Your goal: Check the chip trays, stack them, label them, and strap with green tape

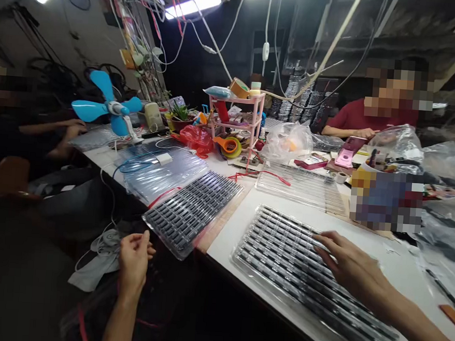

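A clear plastic tray (pixel 284 252) with rows of dark cylindrical pieces lies at the front right of the white table. My right hand (pixel 346 256) is over its far edge, fingers spread and partly bent, the fingertips at the pieces. Left of it, a second tray (pixel 193 209) with many short dark pieces juts a little past the table edge. My left hand (pixel 133 257) is in the air below and left of that tray, thumb and fingers pressed together; anything between them is too small to make out.
A pink shelf (pixel 236 124) with tape rolls stands behind the trays. A blue fan (pixel 113 108) and stacked clear sheets (pixel 165 169) are at the left. An empty-looking tray (pixel 300 186) lies behind the right tray. People sit at both sides. Cables hang overhead.
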{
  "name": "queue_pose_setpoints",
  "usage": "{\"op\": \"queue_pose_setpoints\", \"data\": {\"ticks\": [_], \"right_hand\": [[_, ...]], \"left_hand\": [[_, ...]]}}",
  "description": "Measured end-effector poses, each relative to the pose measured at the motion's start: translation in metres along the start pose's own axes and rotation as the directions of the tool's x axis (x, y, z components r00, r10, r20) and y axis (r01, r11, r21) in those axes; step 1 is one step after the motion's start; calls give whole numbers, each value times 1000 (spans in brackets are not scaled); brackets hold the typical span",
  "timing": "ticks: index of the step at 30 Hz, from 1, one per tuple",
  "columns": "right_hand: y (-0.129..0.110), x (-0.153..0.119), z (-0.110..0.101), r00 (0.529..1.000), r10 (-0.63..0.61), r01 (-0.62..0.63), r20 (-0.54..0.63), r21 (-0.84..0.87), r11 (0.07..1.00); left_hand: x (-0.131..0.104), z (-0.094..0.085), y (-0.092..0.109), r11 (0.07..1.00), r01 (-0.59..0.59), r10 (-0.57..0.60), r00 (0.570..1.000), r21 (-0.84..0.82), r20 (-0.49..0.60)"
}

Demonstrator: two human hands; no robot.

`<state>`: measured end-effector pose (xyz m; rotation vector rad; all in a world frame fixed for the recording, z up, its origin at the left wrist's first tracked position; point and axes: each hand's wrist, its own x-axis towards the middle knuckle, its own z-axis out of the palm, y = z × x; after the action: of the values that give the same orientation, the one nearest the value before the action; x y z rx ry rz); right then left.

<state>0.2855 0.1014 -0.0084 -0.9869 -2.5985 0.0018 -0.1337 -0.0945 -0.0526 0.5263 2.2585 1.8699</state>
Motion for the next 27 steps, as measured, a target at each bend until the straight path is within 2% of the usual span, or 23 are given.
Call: {"op": "queue_pose_setpoints", "data": {"ticks": [1, 3, 5, 7, 9, 11, 13, 15, 16, 18, 20, 23, 25, 27], "right_hand": [[-12, 24, 7, 997, -56, 55, 47, 21, 998], [-40, 70, 22, 980, -144, 137, 138, 59, 989], [-68, 110, 39, 956, -187, 171, 225, 89, 981], [-93, 141, 53, 945, -207, 186, 253, 105, 977], [-111, 161, 66, 944, -209, 183, 256, 124, 975], [-122, 175, 78, 946, -188, 151, 263, 154, 976], [-129, 186, 91, 948, -154, 97, 280, 207, 973], [-136, 197, 103, 942, -126, 32, 311, 291, 956], [-140, 203, 108, 938, -118, -2, 327, 344, 939], [-150, 213, 113, 926, -121, -63, 359, 461, 885], [-159, 221, 110, 909, -161, -105, 384, 586, 803], [-163, 219, 89, 870, -268, -156, 413, 747, 646], [-154, 204, 68, 845, -314, -204, 432, 805, 558], [-136, 178, 43, 826, -327, -276, 459, 835, 476]], "left_hand": [[0, -2, -4, 996, 78, -76, 996, -42, 43], [-4, 6, -8, 970, 208, -186, 968, -124, 166], [-9, 18, -10, 936, 287, -236, 941, -204, 243], [-14, 20, -9, 903, 334, -265, 928, -271, 261], [-20, 3, -10, 875, 370, -298, 920, -313, 256], [-24, -31, -15, 849, 418, -349, 903, -322, 251], [-25, -68, -24, 809, 506, -440, 859, -300, 262], [-23, -96, -35, 778, 560, -495, 826, -285, 271], [-22, -104, -41, 766, 576, -508, 814, -284, 280], [-20, -107, -52, 741, 604, -521, 793, -294, 316], [-20, -98, -64, 720, 621, -521, 778, -309, 350], [-21, -84, -81, 709, 615, -520, 787, -345, 333], [-20, -84, -88, 708, 622, -534, 781, -334, 323], [-15, -90, -87, 727, 629, -539, 771, -275, 339]]}}
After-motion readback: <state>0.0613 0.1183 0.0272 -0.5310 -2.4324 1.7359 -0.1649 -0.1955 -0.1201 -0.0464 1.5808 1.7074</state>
